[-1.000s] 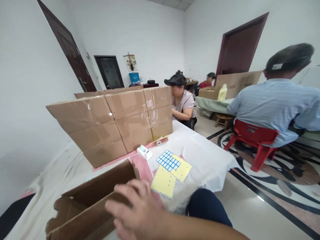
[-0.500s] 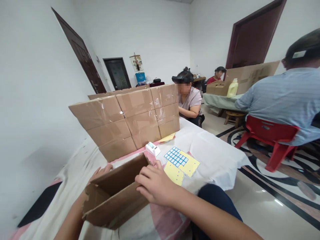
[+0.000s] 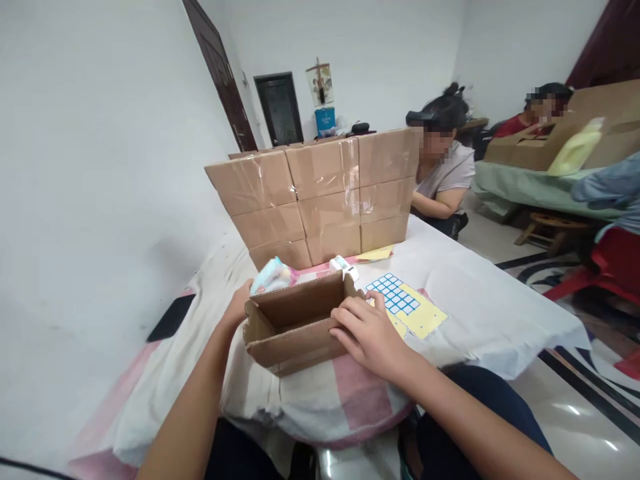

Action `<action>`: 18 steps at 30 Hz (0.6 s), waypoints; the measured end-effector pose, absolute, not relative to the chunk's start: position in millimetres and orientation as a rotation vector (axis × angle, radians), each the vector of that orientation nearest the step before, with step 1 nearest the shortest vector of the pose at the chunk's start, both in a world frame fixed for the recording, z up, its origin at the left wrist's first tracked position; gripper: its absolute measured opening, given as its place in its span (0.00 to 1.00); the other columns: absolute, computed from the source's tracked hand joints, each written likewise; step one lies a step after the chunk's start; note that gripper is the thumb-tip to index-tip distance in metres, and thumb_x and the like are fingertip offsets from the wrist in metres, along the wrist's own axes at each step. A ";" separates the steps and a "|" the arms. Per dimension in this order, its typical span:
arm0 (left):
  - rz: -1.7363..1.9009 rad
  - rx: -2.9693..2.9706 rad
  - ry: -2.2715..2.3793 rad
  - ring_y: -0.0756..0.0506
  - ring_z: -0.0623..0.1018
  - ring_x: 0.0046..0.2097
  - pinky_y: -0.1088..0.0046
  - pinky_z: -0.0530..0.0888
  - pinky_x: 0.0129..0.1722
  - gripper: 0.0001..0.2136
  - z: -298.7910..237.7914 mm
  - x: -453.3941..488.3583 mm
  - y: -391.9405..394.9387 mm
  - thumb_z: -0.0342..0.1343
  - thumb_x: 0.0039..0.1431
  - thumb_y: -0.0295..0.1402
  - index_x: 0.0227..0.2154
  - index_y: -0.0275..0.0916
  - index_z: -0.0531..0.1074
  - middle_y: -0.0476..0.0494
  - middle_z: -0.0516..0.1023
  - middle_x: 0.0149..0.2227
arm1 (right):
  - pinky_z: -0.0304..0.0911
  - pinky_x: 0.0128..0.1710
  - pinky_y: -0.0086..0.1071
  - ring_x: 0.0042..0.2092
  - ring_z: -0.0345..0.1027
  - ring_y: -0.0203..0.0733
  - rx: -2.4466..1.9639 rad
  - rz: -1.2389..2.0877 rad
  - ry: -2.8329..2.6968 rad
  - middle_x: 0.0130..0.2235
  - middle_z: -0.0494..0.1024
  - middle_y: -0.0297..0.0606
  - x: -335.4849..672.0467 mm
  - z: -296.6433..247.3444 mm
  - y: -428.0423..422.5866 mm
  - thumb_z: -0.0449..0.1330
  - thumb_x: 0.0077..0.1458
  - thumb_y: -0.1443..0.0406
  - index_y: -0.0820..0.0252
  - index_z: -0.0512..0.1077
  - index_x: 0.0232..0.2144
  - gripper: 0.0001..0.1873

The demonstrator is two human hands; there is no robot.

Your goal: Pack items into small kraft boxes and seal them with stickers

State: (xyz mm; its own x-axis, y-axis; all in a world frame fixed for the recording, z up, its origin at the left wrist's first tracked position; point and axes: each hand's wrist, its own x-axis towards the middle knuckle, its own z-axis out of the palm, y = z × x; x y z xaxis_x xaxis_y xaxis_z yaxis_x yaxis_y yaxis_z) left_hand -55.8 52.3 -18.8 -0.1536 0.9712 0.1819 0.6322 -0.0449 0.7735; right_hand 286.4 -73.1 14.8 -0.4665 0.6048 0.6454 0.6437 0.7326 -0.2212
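An open, empty cardboard box [image 3: 295, 320] sits on the cloth-covered table in front of me. My right hand [image 3: 367, 330] lies on its right end, fingers curled over the near edge and flap. My left hand [image 3: 239, 304] is against the box's left end, its fingers mostly hidden behind the cardboard. A pale blue and pink soft packet [image 3: 273, 275] lies just behind the box near my left hand. Yellow sheets with blue label stickers [image 3: 406, 305] lie to the right of the box. A small white device [image 3: 344, 265] stands behind it.
Several taped cardboard boxes [image 3: 320, 193] are stacked in a wall at the table's far side. A black phone [image 3: 171, 318] lies at the left. A person sits behind the stack; two others are at a green-covered table [image 3: 520, 190] to the right, one on a red chair [image 3: 613, 263].
The view has swung down and left, and the box now sits squarer in front of me. My left hand has come to the box's left end; my right hand stays on its right end.
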 end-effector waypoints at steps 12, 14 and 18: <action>1.344 1.608 1.363 0.44 0.77 0.31 0.73 0.75 0.28 0.32 121.4 -57.9 -29.7 0.74 0.23 0.51 0.34 0.38 0.75 0.46 0.78 0.30 | 0.48 0.52 0.45 0.40 0.67 0.44 -0.911 -0.034 -2.212 0.39 0.74 0.38 287.0 15.1 -74.0 0.56 0.66 0.67 0.58 0.71 0.43 0.05; 0.878 1.805 1.285 0.42 0.79 0.35 0.73 0.75 0.31 0.29 148.3 -30.4 -35.6 0.76 0.27 0.43 0.37 0.38 0.77 0.46 0.81 0.33 | 0.48 0.52 0.45 0.40 0.67 0.44 -0.906 -0.043 -2.194 0.38 0.74 0.38 287.6 13.4 -72.9 0.56 0.65 0.67 0.59 0.71 0.42 0.04; 0.091 1.941 1.078 0.40 0.79 0.45 0.72 0.76 0.38 0.34 169.5 25.6 -27.7 0.72 0.42 0.42 0.54 0.41 0.72 0.44 0.81 0.46 | 0.50 0.52 0.46 0.40 0.67 0.47 -0.808 -0.082 -2.155 0.38 0.75 0.42 290.6 6.7 -68.5 0.57 0.64 0.67 0.60 0.72 0.37 0.04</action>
State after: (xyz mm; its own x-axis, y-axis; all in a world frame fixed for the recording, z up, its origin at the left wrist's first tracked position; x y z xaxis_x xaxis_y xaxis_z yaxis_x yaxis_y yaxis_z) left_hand 25.6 -27.7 169.5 0.6191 0.7134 -0.3282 0.6482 -0.2283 0.7265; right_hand 290.6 -68.5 6.7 -0.4629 0.5213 0.7170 0.5744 0.7924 -0.2053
